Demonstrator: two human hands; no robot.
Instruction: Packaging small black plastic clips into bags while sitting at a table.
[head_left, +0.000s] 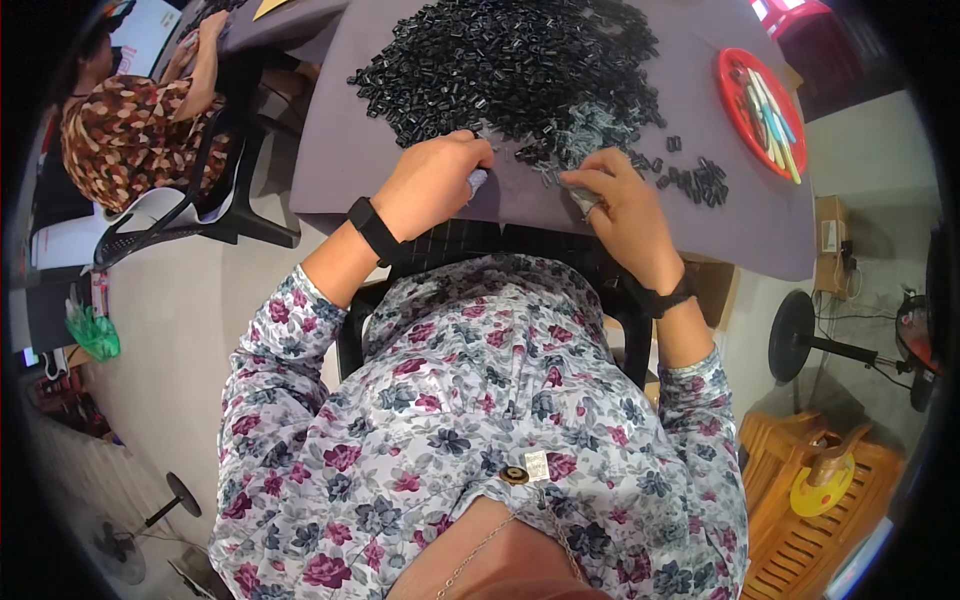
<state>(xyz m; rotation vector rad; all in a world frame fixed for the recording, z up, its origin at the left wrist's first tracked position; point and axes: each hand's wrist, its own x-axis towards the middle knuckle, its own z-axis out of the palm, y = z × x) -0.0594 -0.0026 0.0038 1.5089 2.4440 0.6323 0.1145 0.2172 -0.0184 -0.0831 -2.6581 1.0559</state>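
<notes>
On the grey-covered table lies a large pile of small black plastic pieces (490,60). A patch of small clear grey-green pieces (597,130) lies at its near right side. My left hand (432,182) is closed at the pile's near edge, fingers curled under and mostly hidden. My right hand (628,205) is pinched just below the clear pieces, thumb and forefinger close together. Whitish wrapping shows on a finger of each hand. Whatever sits between the fingertips is too small or hidden to make out. A few loose black pieces (700,182) lie to the right of my right hand.
A red round tray (730,90) with several slim-handled tools (770,115) stands at the table's right. A person in a patterned top (140,135) sits on a chair at far left. A black fan (793,335) and a wooden slatted seat (800,530) are at right.
</notes>
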